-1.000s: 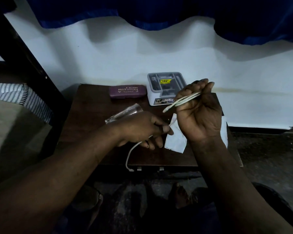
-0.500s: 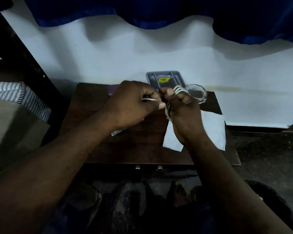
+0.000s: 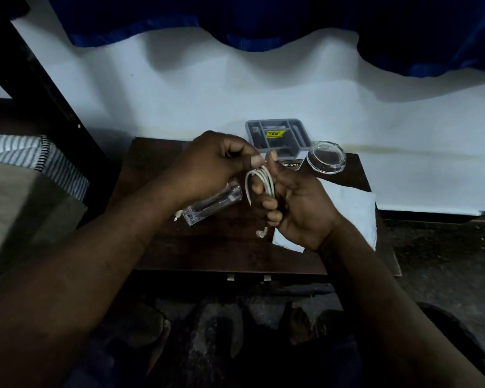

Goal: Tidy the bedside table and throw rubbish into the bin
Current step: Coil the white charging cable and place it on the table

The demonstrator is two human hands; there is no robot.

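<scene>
Over the surface (image 3: 207, 247), the right hand (image 3: 300, 208) curls its grip round a coiled white cable (image 3: 263, 180); the left hand (image 3: 216, 166) pinches a strand. Behind, a grey divided organiser (image 3: 277, 134), contents unclear; a glass tumbler (image 3: 213, 204) lies sideways

Bare dark tabletop (image 3: 221, 256) is left along the front edge and at the back left corner. The middle is blocked by a clear tumbler (image 3: 210, 204) lying on its side and, above it, by the left hand (image 3: 216, 166) and right hand (image 3: 303, 211), both gripping a white cable (image 3: 263, 177). The back is closed off by a grey organiser box (image 3: 277, 134) and a glass dish (image 3: 326, 158) just beside it. The right side is covered by white paper (image 3: 353, 208).
</scene>
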